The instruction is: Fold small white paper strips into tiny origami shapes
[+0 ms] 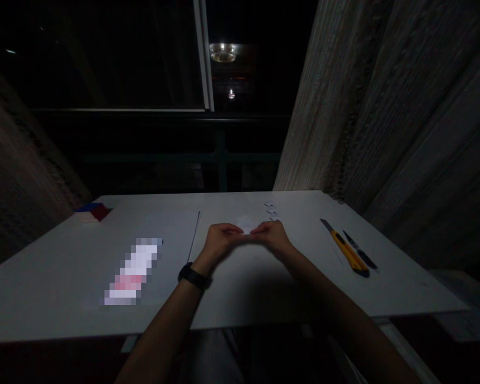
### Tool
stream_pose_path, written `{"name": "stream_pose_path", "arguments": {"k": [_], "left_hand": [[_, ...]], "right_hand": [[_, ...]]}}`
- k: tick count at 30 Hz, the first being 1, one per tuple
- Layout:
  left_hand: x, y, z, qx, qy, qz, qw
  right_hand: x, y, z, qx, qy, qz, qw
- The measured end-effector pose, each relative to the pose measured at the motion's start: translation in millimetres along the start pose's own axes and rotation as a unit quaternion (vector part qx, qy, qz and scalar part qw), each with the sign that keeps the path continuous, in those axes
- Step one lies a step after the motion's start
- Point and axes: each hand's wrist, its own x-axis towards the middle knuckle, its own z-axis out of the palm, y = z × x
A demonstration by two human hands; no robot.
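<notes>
Between my two hands, over the middle of the white table (224,298), is a small piece of white paper (245,226). My left hand (221,240) pinches its left side, thumb and fingers together, and a dark watch band (193,276) circles that wrist. From the other side my right hand (272,237) pinches the paper's right edge. Just behind the right hand lie several small white paper pieces with dark marks (271,211). Dim light hides the paper's exact shape and folds.
To the right lie a yellow utility knife (346,249), its blade extended, and a slim dark-handled knife (360,249). A paper sheet (176,240) on the left bears a bright pixelated object (134,272). A colored cube (92,212) sits far left. Curtains (312,96) flank the window.
</notes>
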Motion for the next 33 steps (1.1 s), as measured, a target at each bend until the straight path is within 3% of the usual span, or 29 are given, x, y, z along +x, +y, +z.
{"name": "stream_pose_path", "arguments": {"k": [15,24,33], "left_hand": [[-2.3,6.9,1.5,-0.027,0.008,-0.011,1.000],[-2.3,7.3,1.0,-0.026,0.022,-0.008,0.999],[-4.3,9.7,1.5,-0.022,0.016,-0.002,1.000]], "right_hand": [[-1.8,-6.7,-0.5,0.015,-0.013,-0.033,0.999],[-3.1,-8.3,0.2,0.051,-0.054,-0.028,0.997],[-0.7,-2.7,0.6,0.042,-0.026,-0.026,0.998]]}}
